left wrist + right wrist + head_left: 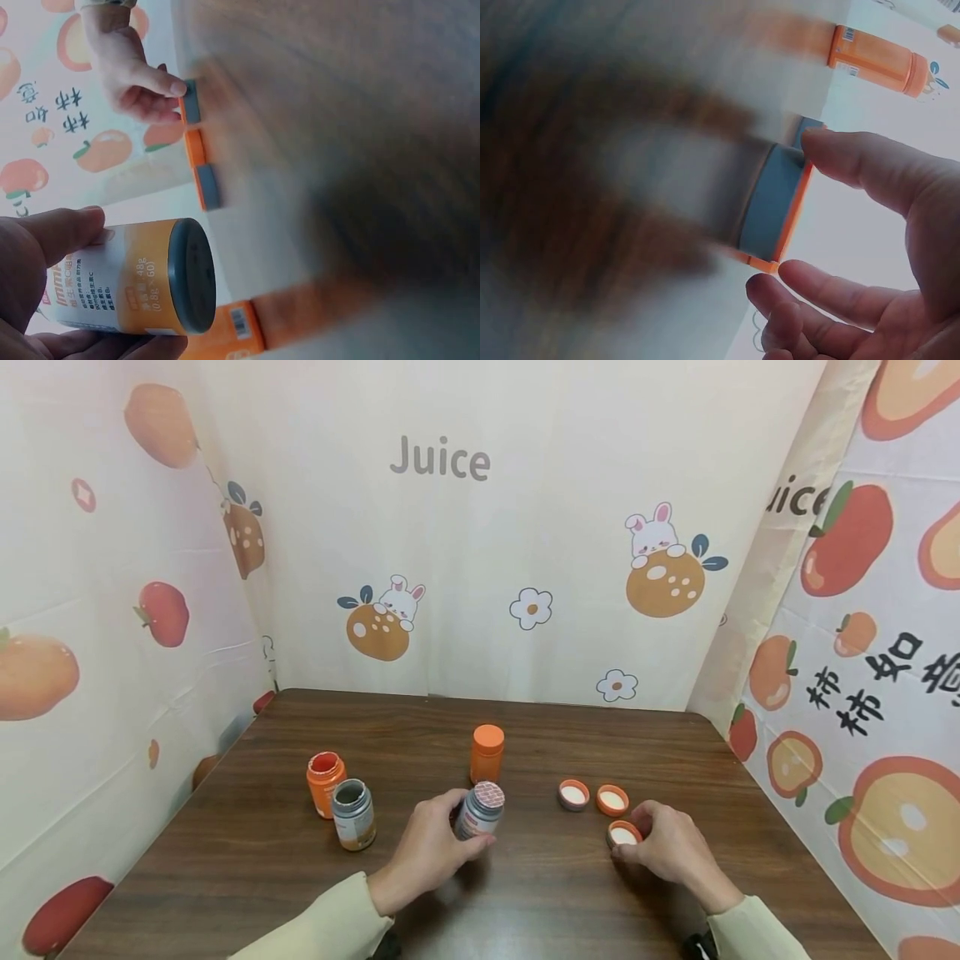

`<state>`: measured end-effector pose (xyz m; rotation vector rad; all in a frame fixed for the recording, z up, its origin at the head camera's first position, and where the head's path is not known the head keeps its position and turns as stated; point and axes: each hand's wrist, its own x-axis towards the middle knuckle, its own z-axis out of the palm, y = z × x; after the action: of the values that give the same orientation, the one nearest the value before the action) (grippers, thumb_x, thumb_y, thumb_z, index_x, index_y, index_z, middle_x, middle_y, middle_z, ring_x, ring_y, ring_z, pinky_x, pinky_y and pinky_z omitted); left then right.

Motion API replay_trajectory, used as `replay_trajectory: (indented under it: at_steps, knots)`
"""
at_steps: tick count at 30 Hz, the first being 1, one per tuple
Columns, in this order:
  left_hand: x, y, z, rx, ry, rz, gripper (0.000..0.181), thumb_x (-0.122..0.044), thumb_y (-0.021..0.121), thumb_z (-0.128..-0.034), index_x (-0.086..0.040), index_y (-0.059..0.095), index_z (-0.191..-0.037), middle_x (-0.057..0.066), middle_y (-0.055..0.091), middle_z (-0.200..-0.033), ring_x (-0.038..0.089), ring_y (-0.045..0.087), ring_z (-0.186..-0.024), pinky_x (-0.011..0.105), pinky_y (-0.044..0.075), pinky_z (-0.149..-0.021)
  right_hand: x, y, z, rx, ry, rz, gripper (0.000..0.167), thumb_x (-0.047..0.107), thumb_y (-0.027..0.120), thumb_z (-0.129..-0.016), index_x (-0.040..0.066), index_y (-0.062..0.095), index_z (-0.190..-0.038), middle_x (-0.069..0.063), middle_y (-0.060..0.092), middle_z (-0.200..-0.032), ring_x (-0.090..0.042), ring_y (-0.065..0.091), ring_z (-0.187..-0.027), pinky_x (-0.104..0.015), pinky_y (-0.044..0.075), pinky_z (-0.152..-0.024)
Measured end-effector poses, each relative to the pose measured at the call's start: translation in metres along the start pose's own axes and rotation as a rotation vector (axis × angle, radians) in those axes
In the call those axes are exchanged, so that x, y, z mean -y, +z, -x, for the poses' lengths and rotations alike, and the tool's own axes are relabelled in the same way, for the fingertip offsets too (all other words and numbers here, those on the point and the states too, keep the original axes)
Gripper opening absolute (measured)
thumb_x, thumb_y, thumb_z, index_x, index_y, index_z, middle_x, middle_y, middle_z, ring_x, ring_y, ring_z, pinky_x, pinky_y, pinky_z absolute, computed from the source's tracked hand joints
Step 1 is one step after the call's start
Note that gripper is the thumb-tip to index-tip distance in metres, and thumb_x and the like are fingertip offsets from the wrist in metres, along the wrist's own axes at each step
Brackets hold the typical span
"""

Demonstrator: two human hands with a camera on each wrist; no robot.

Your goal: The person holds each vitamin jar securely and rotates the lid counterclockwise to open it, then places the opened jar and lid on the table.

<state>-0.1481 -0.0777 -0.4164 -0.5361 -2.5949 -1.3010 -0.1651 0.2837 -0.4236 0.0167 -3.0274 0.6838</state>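
Observation:
My left hand [431,842] grips a grey pill bottle [480,808] with a white and orange label, raised above the table. Its mouth is capless and covered by a patterned seal; the dark grey base [196,277] shows in the left wrist view. On the right, my right hand [675,843] pinches the nearest bottle cap [624,835] between thumb and fingers. That cap lies upside down on the table, grey outside with an orange rim and white liner. Close by lie a second grey cap [573,795] and an orange cap [612,800], both upside down.
An orange bottle [487,753] with its cap on stands behind the left hand. Further left stand an open orange bottle [326,787] and an open grey bottle [354,817]. The brown table [420,727] is bounded by printed curtains at the back and sides.

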Motion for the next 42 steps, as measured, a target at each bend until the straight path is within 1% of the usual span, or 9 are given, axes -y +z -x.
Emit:
replay_trajectory:
  at_steps: [8,11,15,18,23,30,32,37,42]
  knots:
    - [0.002,-0.013,-0.008,-0.028,-0.051,-0.016,0.056,-0.022,0.092,-0.078,-0.002,0.063,-0.122,0.009,0.07,-0.113,0.019,0.067,-0.098,0.042,0.057,-0.084,0.006,-0.006,0.002,-0.034,-0.028,0.01,0.059,0.041,0.09,-0.072,0.004,0.068,-0.112,-0.003,0.066,-0.093,-0.019,0.061,-0.084,-0.04,0.048,-0.071]
    - [0.004,-0.014,-0.01,-0.041,-0.086,-0.02,0.058,-0.021,0.092,-0.0782,-0.003,0.062,-0.124,0.01,0.069,-0.116,0.021,0.067,-0.102,0.044,0.056,-0.088,0.01,-0.008,0.004,-0.042,-0.034,0.007,0.059,0.042,0.09,-0.073,0.005,0.068,-0.114,-0.003,0.065,-0.092,-0.019,0.059,-0.082,-0.039,0.047,-0.068]
    - [0.005,-0.016,-0.012,-0.06,-0.136,-0.019,0.06,-0.019,0.091,-0.0786,-0.004,0.06,-0.128,0.011,0.068,-0.12,0.024,0.066,-0.106,0.047,0.055,-0.093,0.016,-0.01,0.008,-0.047,-0.036,-0.007,0.057,0.04,0.088,-0.075,0.006,0.068,-0.115,-0.005,0.066,-0.094,-0.02,0.061,-0.083,-0.039,0.047,-0.07]
    - [0.007,-0.018,-0.014,-0.081,-0.151,-0.024,0.059,-0.017,0.091,-0.0787,-0.003,0.06,-0.128,0.012,0.068,-0.12,0.025,0.066,-0.107,0.049,0.054,-0.094,0.021,-0.011,0.011,-0.045,-0.041,-0.019,0.056,0.039,0.087,-0.076,0.006,0.068,-0.117,-0.007,0.068,-0.097,-0.02,0.062,-0.086,-0.039,0.048,-0.071]
    - [0.011,-0.021,-0.017,-0.12,-0.171,-0.027,0.059,-0.015,0.09,-0.0803,-0.001,0.059,-0.129,0.013,0.068,-0.122,0.026,0.066,-0.109,0.049,0.053,-0.096,0.028,-0.011,0.014,-0.046,-0.058,-0.045,0.059,0.04,0.089,-0.074,0.007,0.068,-0.118,-0.006,0.069,-0.098,-0.02,0.062,-0.086,-0.038,0.048,-0.072]
    - [0.018,-0.02,-0.023,-0.154,-0.248,-0.043,0.065,-0.017,0.086,-0.0847,0.001,0.054,-0.138,0.018,0.065,-0.129,0.031,0.064,-0.115,0.052,0.05,-0.1,0.039,-0.011,0.02,-0.084,-0.115,-0.087,0.059,0.044,0.093,-0.068,0.011,0.069,-0.112,-0.003,0.071,-0.096,-0.021,0.065,-0.09,-0.039,0.049,-0.075]
    - [0.021,-0.02,-0.024,-0.173,-0.263,-0.038,0.065,-0.016,0.085,-0.0857,0.002,0.052,-0.139,0.019,0.064,-0.131,0.033,0.063,-0.117,0.053,0.049,-0.101,0.042,-0.011,0.021,-0.097,-0.133,-0.094,0.058,0.043,0.094,-0.068,0.012,0.069,-0.11,-0.001,0.071,-0.095,-0.02,0.066,-0.089,-0.038,0.049,-0.075]
    - [0.028,-0.02,-0.029,-0.241,-0.269,-0.012,0.066,-0.011,0.083,-0.0873,0.007,0.048,-0.141,0.025,0.061,-0.134,0.039,0.061,-0.122,0.055,0.046,-0.103,0.045,-0.01,0.025,-0.118,-0.168,-0.097,0.057,0.043,0.094,-0.067,0.014,0.069,-0.109,0.0,0.07,-0.094,-0.02,0.064,-0.088,-0.038,0.049,-0.074]
    - [0.034,-0.019,-0.035,-0.307,-0.277,0.009,0.064,-0.009,0.081,-0.0875,0.009,0.047,-0.139,0.028,0.061,-0.13,0.041,0.06,-0.121,0.055,0.045,-0.104,0.046,-0.008,0.026,-0.122,-0.186,-0.092,0.058,0.045,0.094,-0.067,0.012,0.07,-0.108,-0.002,0.069,-0.097,-0.021,0.062,-0.089,-0.039,0.05,-0.076]
